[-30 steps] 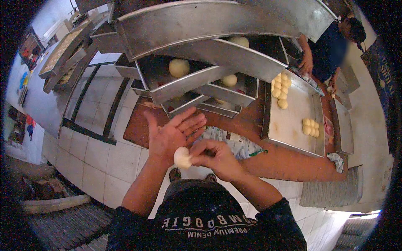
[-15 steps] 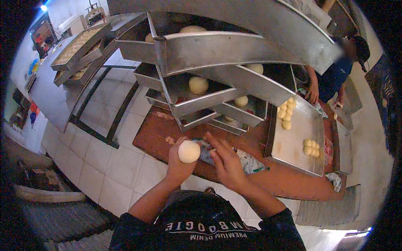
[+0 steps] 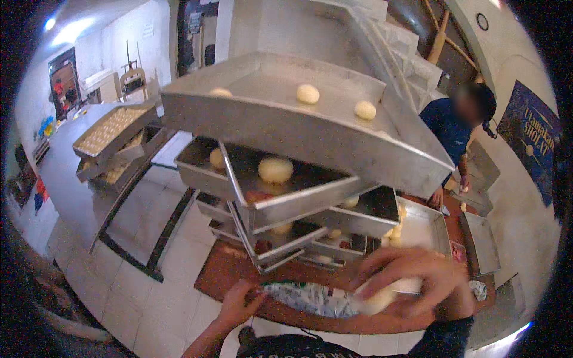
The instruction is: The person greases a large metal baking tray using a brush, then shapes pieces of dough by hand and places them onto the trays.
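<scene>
My right hand (image 3: pixel 412 280), blurred by motion, is raised at the lower right with its fingers curved round a pale dough ball (image 3: pixel 375 298). My left hand (image 3: pixel 242 301) is lower left of it, fingers curled beside the end of a crumpled printed plastic bag (image 3: pixel 304 298); what they hold, if anything, is unclear. Above both hands stands a crisscrossed stack of metal trays (image 3: pixel 304 131). Its top tray carries several small dough balls (image 3: pixel 308 93), and a lower one holds a bigger round one (image 3: pixel 276 170). The bag lies on a brown tabletop (image 3: pixel 221 268) below the stack.
A person (image 3: pixel 447 119) in dark clothes stands at the right behind a tray of dough pieces (image 3: pixel 427 227). On the left, more filled trays (image 3: pixel 113 131) rest on a metal table (image 3: pixel 65 185), beside a dark metal frame (image 3: pixel 155 244) on the tiled floor.
My view has lifted, showing the top tray. The dough ball that was in my left hand is now in my right hand, which moved up and rightward; my left hand moved lower, away from it.
</scene>
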Demonstrator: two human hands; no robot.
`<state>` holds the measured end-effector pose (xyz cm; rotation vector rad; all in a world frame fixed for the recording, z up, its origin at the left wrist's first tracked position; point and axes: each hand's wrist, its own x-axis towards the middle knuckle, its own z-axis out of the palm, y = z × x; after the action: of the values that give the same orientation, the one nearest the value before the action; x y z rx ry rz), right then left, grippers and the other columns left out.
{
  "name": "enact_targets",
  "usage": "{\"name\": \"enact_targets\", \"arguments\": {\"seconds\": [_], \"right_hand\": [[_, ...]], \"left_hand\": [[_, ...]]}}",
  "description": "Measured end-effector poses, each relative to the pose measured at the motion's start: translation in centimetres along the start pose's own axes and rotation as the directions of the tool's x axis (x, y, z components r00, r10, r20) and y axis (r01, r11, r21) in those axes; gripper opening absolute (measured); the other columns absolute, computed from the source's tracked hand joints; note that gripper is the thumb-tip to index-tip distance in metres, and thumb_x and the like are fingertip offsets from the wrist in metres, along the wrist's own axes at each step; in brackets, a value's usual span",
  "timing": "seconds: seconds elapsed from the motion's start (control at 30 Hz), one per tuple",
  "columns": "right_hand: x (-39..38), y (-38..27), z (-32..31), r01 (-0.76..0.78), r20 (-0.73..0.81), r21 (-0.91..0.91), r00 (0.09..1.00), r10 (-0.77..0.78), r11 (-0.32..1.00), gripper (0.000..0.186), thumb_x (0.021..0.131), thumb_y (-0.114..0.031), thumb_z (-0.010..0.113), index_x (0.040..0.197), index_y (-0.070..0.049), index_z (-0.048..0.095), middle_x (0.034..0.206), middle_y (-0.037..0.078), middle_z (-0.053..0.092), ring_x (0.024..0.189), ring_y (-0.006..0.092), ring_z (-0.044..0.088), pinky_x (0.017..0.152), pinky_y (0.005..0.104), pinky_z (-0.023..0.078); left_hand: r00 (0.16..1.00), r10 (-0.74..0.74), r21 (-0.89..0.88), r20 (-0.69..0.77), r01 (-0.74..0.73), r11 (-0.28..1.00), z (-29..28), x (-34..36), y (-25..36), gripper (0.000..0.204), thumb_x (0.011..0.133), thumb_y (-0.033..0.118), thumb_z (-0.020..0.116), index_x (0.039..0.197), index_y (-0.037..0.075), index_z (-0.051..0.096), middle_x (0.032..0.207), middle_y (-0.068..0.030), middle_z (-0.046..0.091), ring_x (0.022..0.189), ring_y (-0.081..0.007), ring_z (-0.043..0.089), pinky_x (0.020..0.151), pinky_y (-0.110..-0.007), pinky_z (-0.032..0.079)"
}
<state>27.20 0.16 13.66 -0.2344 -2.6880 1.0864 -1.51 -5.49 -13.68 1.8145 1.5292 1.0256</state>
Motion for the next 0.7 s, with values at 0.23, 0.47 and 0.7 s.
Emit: {"name": "enact_targets", "arguments": {"seconds": [0.23,0.47,0.7], "right_hand": [[9.6,-3.3,-12.7,-0.233,-0.642,-0.32,0.766,-0.029,0.918,0.044,0.074,-0.027,0.063,0.109,-0.002,0.053,0.103,0.01,0.055,0.098,0.0169,0.052,0.086,0.0291,0.04],[21.1,4.7,-21.2,-0.227,-0.645,-0.344,0.762,-0.053,0.911,0.038,0.082,-0.021,0.057,0.117,-0.009,0.049,0.104,0.008,0.055,0.093,0.0165,0.053,0.082,0.0296,0.043],[28.3,11.1,-19.7,-0.395,-0.468,-0.743,0.884,0.003,0.541,0.047,0.089,-0.036,0.039,0.127,-0.009,0.038,0.124,0.016,0.04,0.112,0.0288,0.042,0.097,0.0374,0.029]], "left_hand": [[0.902,0.162,0.499,-0.401,0.066,0.864,-0.7,0.2,-8.7,0.026,0.075,0.021,0.058,0.086,-0.002,0.054,0.088,-0.021,0.051,0.084,-0.0383,0.05,0.076,-0.047,0.041],[0.882,0.117,0.468,-0.457,0.127,0.875,0.5,0.9,-7.9,0.031,0.073,0.022,0.059,0.091,-0.002,0.053,0.086,-0.0216,0.05,0.086,-0.0397,0.049,0.077,-0.048,0.042],[0.919,0.017,0.462,-0.395,0.183,0.868,-0.3,0.6,-8.0,0.036,0.076,0.021,0.06,0.104,-0.001,0.052,0.096,-0.0217,0.049,0.089,-0.0393,0.048,0.077,-0.047,0.043]]}}
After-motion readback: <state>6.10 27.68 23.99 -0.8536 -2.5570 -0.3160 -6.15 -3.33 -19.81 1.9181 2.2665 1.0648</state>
